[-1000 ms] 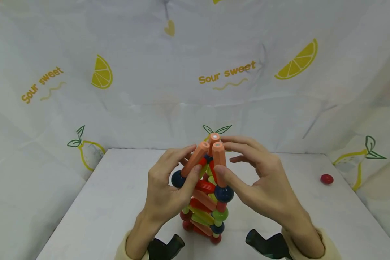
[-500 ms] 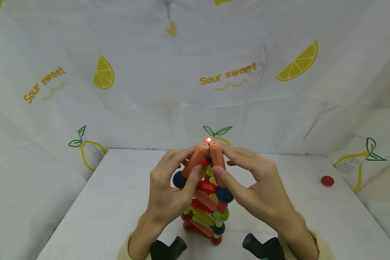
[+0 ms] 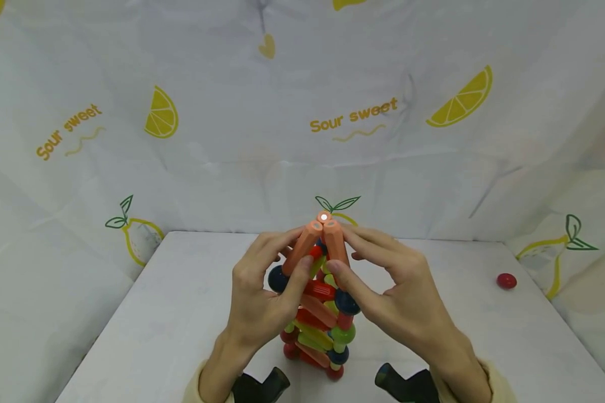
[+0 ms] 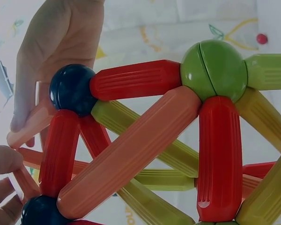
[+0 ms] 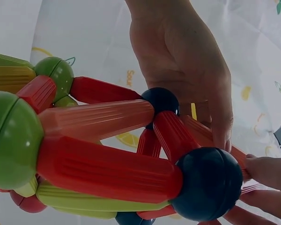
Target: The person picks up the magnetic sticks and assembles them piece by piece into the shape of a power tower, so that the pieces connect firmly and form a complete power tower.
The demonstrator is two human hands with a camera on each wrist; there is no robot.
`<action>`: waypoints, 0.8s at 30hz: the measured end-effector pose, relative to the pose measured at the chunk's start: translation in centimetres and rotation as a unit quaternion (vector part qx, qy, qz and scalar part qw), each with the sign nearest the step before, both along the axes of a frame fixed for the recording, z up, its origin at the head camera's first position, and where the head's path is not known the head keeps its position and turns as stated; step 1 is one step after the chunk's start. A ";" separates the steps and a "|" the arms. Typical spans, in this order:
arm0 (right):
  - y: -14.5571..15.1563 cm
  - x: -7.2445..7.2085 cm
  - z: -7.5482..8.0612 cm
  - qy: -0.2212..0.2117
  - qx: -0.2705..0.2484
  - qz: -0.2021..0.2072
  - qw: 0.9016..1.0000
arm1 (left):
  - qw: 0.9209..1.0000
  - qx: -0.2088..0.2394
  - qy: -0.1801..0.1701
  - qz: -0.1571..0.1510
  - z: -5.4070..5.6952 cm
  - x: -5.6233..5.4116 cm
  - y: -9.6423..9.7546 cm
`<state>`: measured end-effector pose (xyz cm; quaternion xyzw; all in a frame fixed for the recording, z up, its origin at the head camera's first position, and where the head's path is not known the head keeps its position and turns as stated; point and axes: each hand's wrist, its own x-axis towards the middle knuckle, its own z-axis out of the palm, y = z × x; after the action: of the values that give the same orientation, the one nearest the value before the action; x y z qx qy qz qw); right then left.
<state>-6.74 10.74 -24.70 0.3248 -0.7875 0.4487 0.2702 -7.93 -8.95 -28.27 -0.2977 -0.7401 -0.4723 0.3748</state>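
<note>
A tower of ribbed rods and balls (image 3: 315, 336), apparently a magnetic building set, stands upright between the hands. From its dark blue top balls rise three orange rods leaning together like a tent, their tips meeting. My left hand (image 3: 262, 285) pinches the left orange rod (image 3: 300, 250), which sits on a dark blue ball (image 3: 278, 278). Thumb and fingers of my right hand (image 3: 408, 285) pinch the right orange rod (image 3: 335, 243), set on another dark blue ball (image 3: 347, 302). Behind them, the third orange rod (image 3: 324, 216) shows mainly its end. In the left wrist view, a green ball (image 4: 214, 69) joins several rods.
A lone red ball (image 3: 506, 281) lies near the right side of the white tabletop (image 3: 181, 313). A white cloth (image 3: 222, 140) with lemon prints hangs behind the table. Dark wrist-worn devices (image 3: 262, 386) show below both hands.
My right hand has shifted slightly left, tilting the right orange rod inward until its tip meets the others. The rear rod's tip has also shifted left. My left hand has barely moved.
</note>
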 end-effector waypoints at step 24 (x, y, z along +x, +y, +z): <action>28.5 -11.3 -17.5 -0.256 0.212 -0.351 0.875 | 0.985 -0.021 -0.165 -0.055 -3.6 0.4 -3.2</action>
<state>-18.03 39.22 -42.24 -0.0502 -0.9678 0.2136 0.1233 -7.55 -12.10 -31.88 -0.2643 -0.7840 -0.5190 0.2148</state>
